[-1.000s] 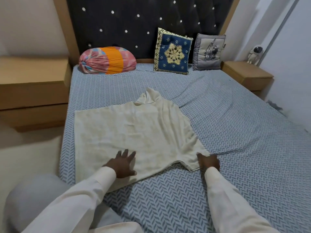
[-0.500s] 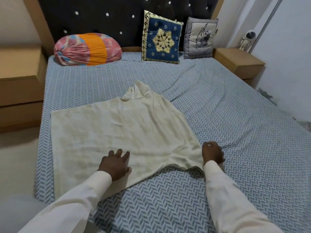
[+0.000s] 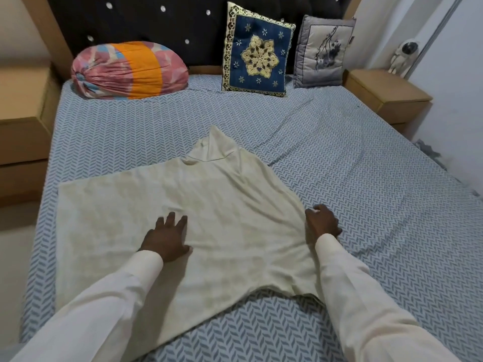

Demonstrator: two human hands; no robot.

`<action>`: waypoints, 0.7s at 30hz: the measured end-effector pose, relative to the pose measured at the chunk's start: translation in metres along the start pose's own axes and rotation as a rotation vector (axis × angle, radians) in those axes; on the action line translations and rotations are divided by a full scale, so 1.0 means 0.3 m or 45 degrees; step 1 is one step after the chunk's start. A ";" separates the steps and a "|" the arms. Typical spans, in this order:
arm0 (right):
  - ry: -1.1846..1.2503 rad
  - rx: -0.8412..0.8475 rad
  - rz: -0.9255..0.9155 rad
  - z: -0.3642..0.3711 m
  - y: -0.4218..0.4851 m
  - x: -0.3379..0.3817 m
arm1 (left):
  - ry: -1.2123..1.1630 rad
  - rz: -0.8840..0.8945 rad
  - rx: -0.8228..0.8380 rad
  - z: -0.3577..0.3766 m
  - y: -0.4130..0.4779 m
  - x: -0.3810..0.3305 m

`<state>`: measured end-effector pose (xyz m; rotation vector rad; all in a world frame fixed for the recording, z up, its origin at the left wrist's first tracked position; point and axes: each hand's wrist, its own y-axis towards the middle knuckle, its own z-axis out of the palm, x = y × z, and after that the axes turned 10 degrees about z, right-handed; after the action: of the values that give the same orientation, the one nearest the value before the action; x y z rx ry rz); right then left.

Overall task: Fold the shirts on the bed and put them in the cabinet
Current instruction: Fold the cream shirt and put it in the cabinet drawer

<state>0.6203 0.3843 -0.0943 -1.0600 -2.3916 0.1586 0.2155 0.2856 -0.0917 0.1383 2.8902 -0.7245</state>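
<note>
The shirt in front of you is soft, matt cream cloth, faintly mottled and lightly creased, and your sleeves are a smoother, matt off-white fabric. The bed sheet under it is matt cloth printed in herringbone, rumpled into shallow folds. Beyond, you see a dark tufted headboard set with shiny studs, an embroidered blue cushion, a printed grey cushion, a gathered cloth bolster and a smooth, matt wood-look bedside unit.

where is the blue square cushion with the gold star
In the head view, top-centre, the blue square cushion leans on the dark headboard between the pink-and-orange bolster and the grey cushion.
</note>
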 end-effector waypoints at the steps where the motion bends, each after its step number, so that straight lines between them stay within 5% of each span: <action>1: -0.028 0.071 -0.051 0.012 0.026 0.033 | 0.007 -0.005 0.036 -0.012 0.014 0.005; 4: -0.143 0.149 -0.104 0.041 0.088 0.112 | 0.059 -0.020 0.047 -0.042 0.048 0.011; 10: -0.159 -0.041 -0.027 0.036 0.136 0.234 | 0.047 -0.134 -0.049 -0.109 0.143 0.076; 18: -0.245 0.235 -0.361 0.206 0.202 0.562 | 0.037 -0.250 0.103 -0.143 0.247 0.102; 21: -0.276 0.074 -0.333 0.242 0.202 0.634 | 0.059 -0.254 0.089 -0.151 0.262 0.106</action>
<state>0.5169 0.5698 -0.0976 -0.7263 -2.6755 0.2599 0.1882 0.3777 -0.0940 -0.1288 2.9523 -0.8671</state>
